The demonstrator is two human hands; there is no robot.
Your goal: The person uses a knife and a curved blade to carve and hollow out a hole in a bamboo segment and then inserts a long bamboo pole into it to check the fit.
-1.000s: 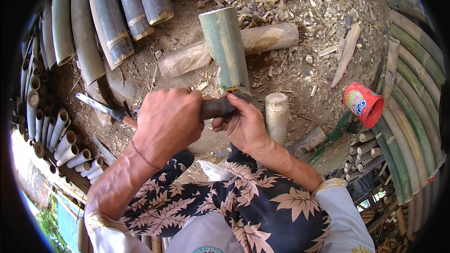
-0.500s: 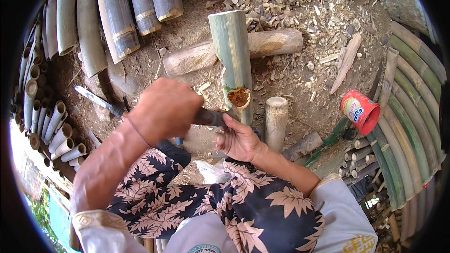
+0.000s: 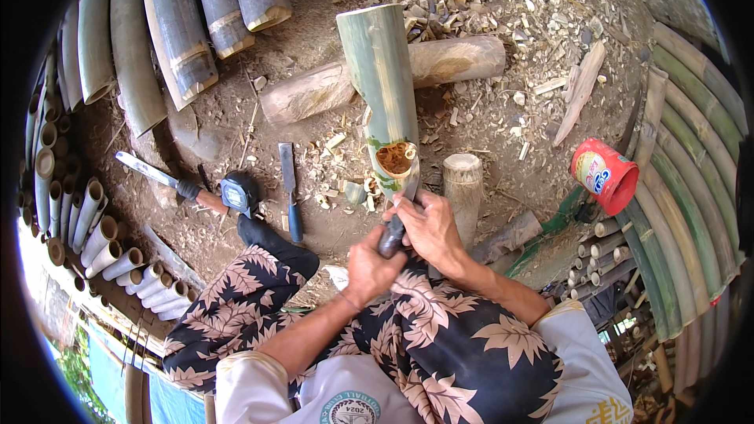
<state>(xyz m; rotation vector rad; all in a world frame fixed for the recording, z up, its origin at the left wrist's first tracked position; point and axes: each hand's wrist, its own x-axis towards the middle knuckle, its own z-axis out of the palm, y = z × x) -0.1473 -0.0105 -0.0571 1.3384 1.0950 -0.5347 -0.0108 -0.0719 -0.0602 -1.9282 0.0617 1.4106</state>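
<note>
A thick green bamboo section (image 3: 381,71) points away from me, with a cut opening (image 3: 397,159) at its near end showing shavings and an orange-brown inside. At that near end I hold a dark-handled bladed tool (image 3: 391,237) nearly in line with the bamboo. My left hand (image 3: 371,268) is closed around the lower part of the handle. Higher up, the fingers of my right hand (image 3: 430,228) are closed on the tool where the blade begins, beside the bamboo's end. The blade's tip lies against the right edge of the opening; its exact shape cannot be made out.
A log (image 3: 310,93) lies crosswise under the bamboo; a short post (image 3: 463,180) stands to its right. On the ground at left are a blue-handled chisel (image 3: 290,188), a tape measure (image 3: 239,192) and a long knife (image 3: 149,168). A red can (image 3: 616,180) sits right, before stacked bamboo (image 3: 683,212).
My left hand has come down and right, and the tool has turned from crosswise to nearly lengthwise. My right hand has shifted slightly onto the blade end. Chisel and tape measure are now uncovered.
</note>
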